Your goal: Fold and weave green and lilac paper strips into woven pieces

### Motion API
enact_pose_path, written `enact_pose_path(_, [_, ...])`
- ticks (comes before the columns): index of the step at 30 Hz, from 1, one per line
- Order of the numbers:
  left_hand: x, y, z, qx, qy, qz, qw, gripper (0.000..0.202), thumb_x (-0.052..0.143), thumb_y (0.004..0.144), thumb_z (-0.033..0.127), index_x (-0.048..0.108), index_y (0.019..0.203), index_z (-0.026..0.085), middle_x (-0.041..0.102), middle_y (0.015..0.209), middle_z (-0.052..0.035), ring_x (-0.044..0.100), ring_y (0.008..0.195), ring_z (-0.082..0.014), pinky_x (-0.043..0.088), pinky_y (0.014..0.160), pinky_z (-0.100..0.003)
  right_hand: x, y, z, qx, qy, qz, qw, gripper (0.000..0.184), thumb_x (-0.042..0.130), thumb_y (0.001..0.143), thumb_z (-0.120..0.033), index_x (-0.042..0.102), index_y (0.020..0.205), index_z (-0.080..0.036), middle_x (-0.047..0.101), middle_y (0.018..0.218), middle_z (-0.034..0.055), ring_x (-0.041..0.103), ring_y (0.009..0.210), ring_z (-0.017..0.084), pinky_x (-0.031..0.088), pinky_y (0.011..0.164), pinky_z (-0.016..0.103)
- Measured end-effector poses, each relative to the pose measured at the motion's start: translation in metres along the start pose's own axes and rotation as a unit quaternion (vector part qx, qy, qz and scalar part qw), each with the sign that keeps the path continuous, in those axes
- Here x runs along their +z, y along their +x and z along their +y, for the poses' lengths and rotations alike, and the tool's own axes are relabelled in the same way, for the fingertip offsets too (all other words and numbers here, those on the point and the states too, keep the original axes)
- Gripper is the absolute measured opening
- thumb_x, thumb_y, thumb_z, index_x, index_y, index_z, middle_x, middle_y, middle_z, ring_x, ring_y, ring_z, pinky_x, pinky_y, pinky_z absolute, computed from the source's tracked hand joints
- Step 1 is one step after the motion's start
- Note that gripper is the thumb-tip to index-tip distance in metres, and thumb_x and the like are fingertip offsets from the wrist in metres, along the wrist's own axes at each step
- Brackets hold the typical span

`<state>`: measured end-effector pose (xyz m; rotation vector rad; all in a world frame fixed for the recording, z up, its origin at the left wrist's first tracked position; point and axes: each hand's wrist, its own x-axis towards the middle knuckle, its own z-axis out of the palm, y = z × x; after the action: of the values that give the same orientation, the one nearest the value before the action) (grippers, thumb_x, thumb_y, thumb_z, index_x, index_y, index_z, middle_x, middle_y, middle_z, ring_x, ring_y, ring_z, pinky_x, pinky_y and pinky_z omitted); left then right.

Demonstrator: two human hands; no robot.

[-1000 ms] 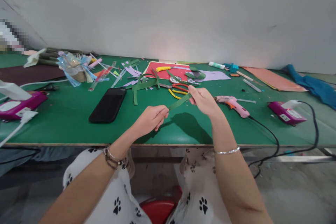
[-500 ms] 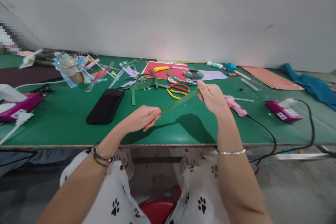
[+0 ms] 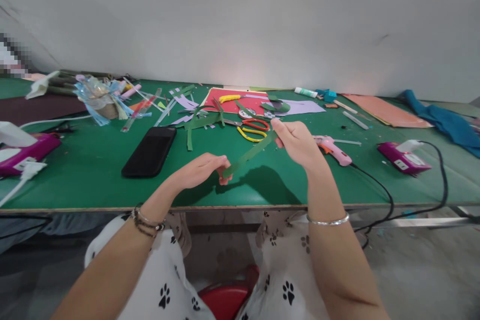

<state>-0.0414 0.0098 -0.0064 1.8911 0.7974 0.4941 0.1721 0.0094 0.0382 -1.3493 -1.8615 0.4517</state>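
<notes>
a person's right hand [image 3: 299, 145] pinches the upper end of a narrow, flat, green paper-like strip [image 3: 252, 153] between thumb and fingertips. the left hand [image 3: 198, 170] is loosely curled, the strip's lower end against its fingers; whether it grips cannot be told. the strip slants above a smooth green tabletop [image 3: 93, 182], between a black rectangular phone [image 3: 150, 152] and a pink plastic glue gun [image 3: 338, 154].

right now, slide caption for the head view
Right hand pinching a green strip whose other end meets the left hand.
</notes>
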Motion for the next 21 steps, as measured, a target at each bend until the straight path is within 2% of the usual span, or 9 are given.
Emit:
enact_pose_path(3, [0.009,0.002,0.001,0.015,-0.076,0.009,0.997,0.045,0.025,0.082,0.048,0.054,0.075,0.014,0.059,0.068,-0.0041,0.054,0.062,-0.0132,0.042,0.069,-0.027,0.008,0.0,-0.004,-0.02,0.001,-0.035,0.999,0.054,0.034,0.083,-0.048,0.035,0.039,-0.017,0.035,0.037,-0.0045,0.031,0.037,0.005,0.025,0.045,0.022])
enact_pose_path(6, [0.02,0.004,0.003,0.001,-0.165,-0.014,0.986,0.035,0.032,0.082,0.044,0.049,0.086,0.013,0.054,0.063,0.0003,0.052,0.052,-0.0101,0.042,0.059,-0.024,0.016,0.001,-0.006,-0.041,0.0,-0.065,0.997,0.054,0.032,0.083,-0.048,0.036,0.04,-0.017,0.036,0.037,-0.0049,0.031,0.037,0.005,0.026,0.047,0.021])
enact_pose_path(10, [0.031,0.007,0.007,-0.037,-0.24,-0.004,0.97,0.019,0.037,0.084,0.031,0.043,0.074,0.016,0.042,0.051,0.0069,0.043,0.041,-0.0049,0.034,0.045,-0.018,0.022,0.003,-0.006,-0.053,-0.015,-0.081,0.995,0.055,0.031,0.082,-0.051,0.035,0.039,-0.017,0.035,0.037,-0.0051,0.031,0.038,0.005,0.026,0.048,0.022])
enact_pose_path(13, [0.035,0.008,0.008,-0.074,-0.308,-0.009,0.948,0.023,0.034,0.085,0.026,0.039,0.066,0.016,0.033,0.047,0.0083,0.031,0.035,-0.0025,0.025,0.038,-0.015,0.024,0.004,-0.004,-0.052,-0.025,-0.079,0.995,0.055,0.032,0.082,-0.051,0.035,0.039,-0.017,0.034,0.037,-0.0052,0.031,0.038,0.005,0.026,0.049,0.022])
enact_pose_path(16, [0.036,0.009,0.007,-0.093,-0.368,-0.03,0.925,0.024,0.032,0.086,0.026,0.039,0.066,0.016,0.028,0.045,0.009,0.02,0.034,-0.0019,0.018,0.034,-0.013,0.023,0.004,-0.003,-0.048,-0.026,-0.077,0.996,0.054,0.033,0.082,-0.049,0.036,0.04,-0.017,0.035,0.038,-0.0051,0.032,0.038,0.005,0.026,0.048,0.022])
enact_pose_path(21, [0.036,0.008,0.007,-0.108,-0.408,-0.058,0.905,0.027,0.029,0.088,0.028,0.041,0.067,0.015,0.026,0.046,0.0085,0.016,0.035,-0.0018,0.015,0.035,-0.011,0.022,0.004,0.001,-0.042,-0.015,-0.078,0.996,0.049,0.035,0.083,-0.042,0.035,0.041,-0.017,0.034,0.038,-0.0055,0.031,0.039,0.005,0.026,0.047,0.022])
